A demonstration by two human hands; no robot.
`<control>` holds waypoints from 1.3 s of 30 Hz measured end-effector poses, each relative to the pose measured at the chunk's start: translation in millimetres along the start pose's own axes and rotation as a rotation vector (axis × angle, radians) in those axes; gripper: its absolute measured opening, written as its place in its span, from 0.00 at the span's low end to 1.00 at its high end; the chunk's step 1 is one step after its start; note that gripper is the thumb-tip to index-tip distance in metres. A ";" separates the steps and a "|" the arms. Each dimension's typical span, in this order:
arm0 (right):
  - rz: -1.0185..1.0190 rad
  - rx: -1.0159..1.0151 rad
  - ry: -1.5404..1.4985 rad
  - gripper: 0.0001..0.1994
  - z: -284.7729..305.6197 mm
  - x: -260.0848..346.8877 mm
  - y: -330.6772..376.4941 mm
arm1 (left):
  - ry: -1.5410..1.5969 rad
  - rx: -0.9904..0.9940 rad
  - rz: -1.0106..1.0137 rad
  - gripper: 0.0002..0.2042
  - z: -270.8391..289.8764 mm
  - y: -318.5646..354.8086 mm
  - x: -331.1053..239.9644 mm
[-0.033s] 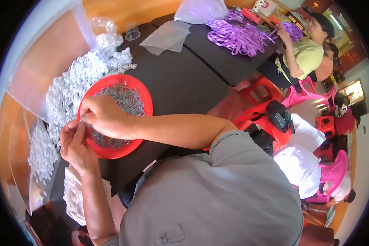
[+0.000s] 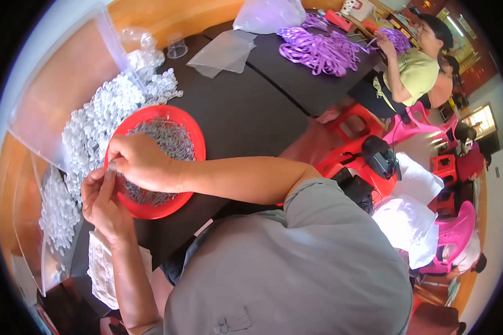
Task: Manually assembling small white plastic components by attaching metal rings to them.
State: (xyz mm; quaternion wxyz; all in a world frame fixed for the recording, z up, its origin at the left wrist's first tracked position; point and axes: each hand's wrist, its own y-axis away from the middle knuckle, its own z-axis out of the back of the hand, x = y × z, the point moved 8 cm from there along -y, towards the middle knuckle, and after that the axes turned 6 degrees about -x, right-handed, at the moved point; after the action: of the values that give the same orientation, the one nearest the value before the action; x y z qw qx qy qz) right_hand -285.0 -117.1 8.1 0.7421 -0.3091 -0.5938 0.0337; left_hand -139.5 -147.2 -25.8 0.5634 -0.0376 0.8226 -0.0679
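Observation:
My left hand and my right hand meet fingertip to fingertip over the left rim of a red basin. Both are closed in a pinch. Whatever lies between the fingertips is too small and too covered to name. Many small grey metal pieces fill the basin, partly hidden under my right hand and forearm. Just beyond and left of it spreads a large heap of small whitish clear plastic pieces. A smaller heap of similar pieces lies to the left of my left hand.
Clear plastic panels stand along the left side. On the dark table are clear plastic sheets, a clear cup and purple straps. A person in yellow handles purple straps at far right. Red stools stand nearby.
The whole view has shifted very slightly. My hands keep the same pinch at the basin's rim, with no clear change in what they hold.

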 end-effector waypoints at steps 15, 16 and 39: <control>0.069 0.085 0.038 0.04 -8.4 -0.6 -2.6 | 0.064 0.054 0.108 0.05 7.4 -6.5 5.9; 0.067 0.087 0.037 0.04 -9.8 -1.7 -2.8 | 0.055 0.036 0.145 0.05 6.2 -5.5 7.2; -0.199 0.266 -0.166 0.02 -3.3 -9.2 -6.4 | -0.049 0.104 0.344 0.06 -3.9 -0.2 16.8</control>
State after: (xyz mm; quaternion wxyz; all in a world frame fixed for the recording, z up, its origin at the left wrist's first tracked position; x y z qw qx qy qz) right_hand -286.7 -127.4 3.1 0.7247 -0.1442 -0.6708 0.0637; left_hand -149.3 -149.5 -39.9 0.5877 0.1311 0.7983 -0.0121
